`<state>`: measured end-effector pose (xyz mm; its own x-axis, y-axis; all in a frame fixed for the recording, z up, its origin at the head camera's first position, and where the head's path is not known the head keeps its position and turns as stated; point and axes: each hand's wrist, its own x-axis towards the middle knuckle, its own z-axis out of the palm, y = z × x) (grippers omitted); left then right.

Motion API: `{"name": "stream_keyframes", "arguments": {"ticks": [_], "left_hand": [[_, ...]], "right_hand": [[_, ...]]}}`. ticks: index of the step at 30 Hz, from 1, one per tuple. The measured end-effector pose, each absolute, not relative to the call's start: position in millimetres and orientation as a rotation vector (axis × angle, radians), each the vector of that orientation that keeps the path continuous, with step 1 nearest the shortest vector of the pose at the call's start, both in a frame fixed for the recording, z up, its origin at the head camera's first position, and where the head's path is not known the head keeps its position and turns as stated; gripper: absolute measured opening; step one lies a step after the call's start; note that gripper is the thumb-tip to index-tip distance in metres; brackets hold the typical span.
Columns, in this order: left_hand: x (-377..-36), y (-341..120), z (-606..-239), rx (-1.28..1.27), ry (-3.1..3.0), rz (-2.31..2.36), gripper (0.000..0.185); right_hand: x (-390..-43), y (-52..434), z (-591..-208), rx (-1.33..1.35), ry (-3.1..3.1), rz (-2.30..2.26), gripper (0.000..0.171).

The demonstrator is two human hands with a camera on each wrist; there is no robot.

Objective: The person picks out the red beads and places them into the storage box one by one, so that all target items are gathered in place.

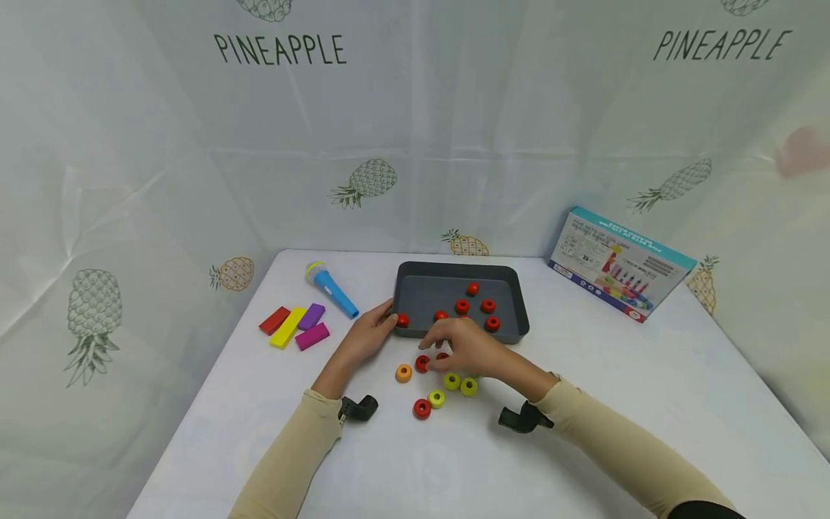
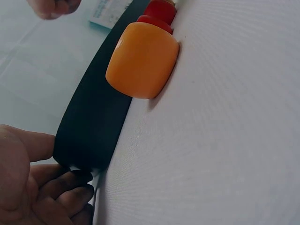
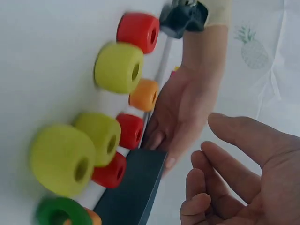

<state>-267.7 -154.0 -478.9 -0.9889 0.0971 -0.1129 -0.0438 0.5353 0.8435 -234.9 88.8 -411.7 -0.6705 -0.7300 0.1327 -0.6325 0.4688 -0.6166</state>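
A grey tray (image 1: 512, 303) at mid-table holds several red beads (image 1: 462, 306). My left hand (image 1: 387, 318) grips the tray's front-left corner, thumb and fingers on either side of the wall (image 2: 89, 131), next to a red bead (image 1: 403, 321). My right hand (image 1: 442, 344) hovers just in front of the tray with loosely bent fingers (image 3: 234, 136) and holds nothing. Under and before it lie loose beads: two red (image 1: 422, 363), an orange one (image 1: 403, 373), three yellow-green ones (image 1: 452, 381) and another red (image 1: 422, 409). A green bead (image 3: 58, 213) shows in the right wrist view.
Coloured flat blocks (image 1: 295, 328) and a blue toy microphone (image 1: 332, 288) lie at the left. A printed box (image 1: 619, 270) leans at the back right. Pineapple-print cloth walls off the table on three sides.
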Motion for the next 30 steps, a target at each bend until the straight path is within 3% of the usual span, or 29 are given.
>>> {"name": "stream_keyframes", "arguments": {"ticks": [11, 30], "left_hand": [[-265.8, -154.5, -479.9, 0.052, 2.634, 1.440, 0.056], [-267.2, -153.9, -477.0, 0.036, 2.625, 1.449, 0.057]], "right_hand": [[-205.8, 91.3, -427.7, -1.199, 2.440, -0.933, 0.032], [-188.4, 87.8, -449.1, -1.173, 2.434, -0.891, 0.022]]}}
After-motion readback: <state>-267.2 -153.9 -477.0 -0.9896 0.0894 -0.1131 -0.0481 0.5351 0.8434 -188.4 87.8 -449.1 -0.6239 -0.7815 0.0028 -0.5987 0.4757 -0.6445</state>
